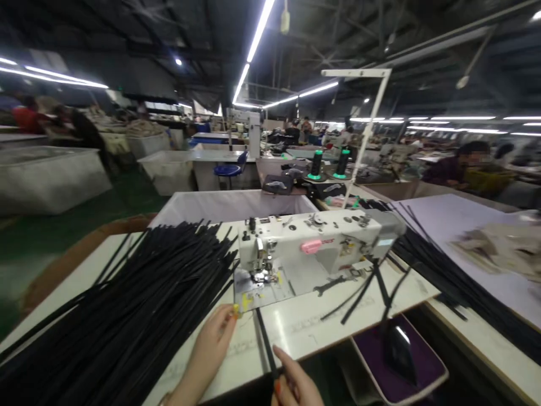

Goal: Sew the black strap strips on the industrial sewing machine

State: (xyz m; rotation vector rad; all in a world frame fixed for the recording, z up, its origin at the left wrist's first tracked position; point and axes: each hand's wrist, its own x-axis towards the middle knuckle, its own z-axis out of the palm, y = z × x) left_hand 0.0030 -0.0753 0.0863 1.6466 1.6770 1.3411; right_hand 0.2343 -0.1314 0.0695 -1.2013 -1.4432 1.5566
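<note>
My right hand (296, 383) is closed on a narrow black strip (265, 338) near the table's front edge. The strip runs from my fingers up toward the sewing machine bed. My left hand (213, 338) is pinched just left of the strip. A small yellow thing (235, 308) shows at its fingertips, too small to name. Beyond both hands stands a white sewing machine (291, 242), its presser foot (262, 276) over a metal plate with yellow marks. A large heap of black strips (139, 304) covers the table to my left.
A wrench (329, 286) and loose black strips (359, 299) lie right of the machine bed. Below the table edge is a purple-lined tray (367, 355). More strips (448, 282) lie at right. Behind the machine are a white bin (236, 206), thread cones (315, 166) and a thread stand (367, 135).
</note>
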